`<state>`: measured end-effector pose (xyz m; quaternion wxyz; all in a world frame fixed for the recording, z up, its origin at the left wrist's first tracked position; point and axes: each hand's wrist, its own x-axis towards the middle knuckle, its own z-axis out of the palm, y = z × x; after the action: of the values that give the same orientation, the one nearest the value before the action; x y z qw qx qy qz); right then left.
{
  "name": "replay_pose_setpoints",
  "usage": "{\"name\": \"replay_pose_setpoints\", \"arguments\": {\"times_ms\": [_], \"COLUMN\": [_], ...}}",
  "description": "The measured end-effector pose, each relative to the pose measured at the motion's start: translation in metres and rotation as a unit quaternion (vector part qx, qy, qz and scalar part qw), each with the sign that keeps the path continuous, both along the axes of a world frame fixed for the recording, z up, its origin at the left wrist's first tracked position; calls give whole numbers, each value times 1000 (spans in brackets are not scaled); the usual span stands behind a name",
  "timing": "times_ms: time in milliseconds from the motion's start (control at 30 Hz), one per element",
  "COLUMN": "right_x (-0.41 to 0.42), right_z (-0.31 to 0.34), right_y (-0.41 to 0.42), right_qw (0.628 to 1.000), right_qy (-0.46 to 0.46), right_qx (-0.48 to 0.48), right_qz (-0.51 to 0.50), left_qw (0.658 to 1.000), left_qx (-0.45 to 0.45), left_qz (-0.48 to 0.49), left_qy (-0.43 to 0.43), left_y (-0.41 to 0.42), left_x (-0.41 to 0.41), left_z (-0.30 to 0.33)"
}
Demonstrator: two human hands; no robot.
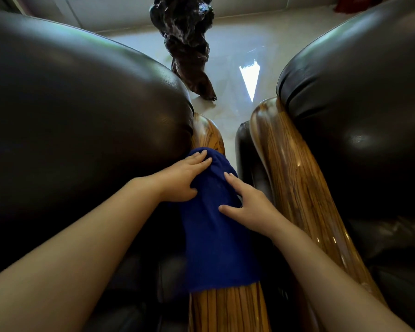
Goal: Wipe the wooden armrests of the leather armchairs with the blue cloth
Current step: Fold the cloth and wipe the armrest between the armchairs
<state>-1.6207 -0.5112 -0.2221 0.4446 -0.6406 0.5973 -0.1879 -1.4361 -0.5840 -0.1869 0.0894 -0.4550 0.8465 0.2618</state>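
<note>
Both hands flat and unclenched, left hand [186,179] and right hand [248,207] pressing the blue cloth [217,240] draped over the left chair's armrest [228,310], the other armrest [295,178] bare alongside.

Blue cloth [216,236] covers the middle of the striped glossy wooden armrest [228,310] at lower centre; wood shows only above and below it. Both dark leather armchairs cut off by side edges. Dark gnarled wooden sculpture [185,37] cropped at top edge. Forearms cut off at bottom edge.
</note>
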Motion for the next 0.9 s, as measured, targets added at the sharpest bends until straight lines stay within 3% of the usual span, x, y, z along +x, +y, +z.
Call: {"name": "replay_pose_setpoints", "arguments": {"times_ms": [300, 667, 900], "right_x": [47, 62, 54], "right_z": [5, 3, 13], "right_y": [35, 51, 75], "right_qw": [980, 964, 958], "right_qy": [173, 226, 211], "right_qx": [-96, -103, -152], "right_qz": [-41, -91, -117], "left_qw": [998, 993, 989], "left_qx": [-32, -71, -75], "left_qz": [-61, -95, -124], "left_qy": [-10, 7, 11], "left_y": [0, 0, 16], "left_x": [5, 12, 7], "left_z": [1, -1, -1]}}
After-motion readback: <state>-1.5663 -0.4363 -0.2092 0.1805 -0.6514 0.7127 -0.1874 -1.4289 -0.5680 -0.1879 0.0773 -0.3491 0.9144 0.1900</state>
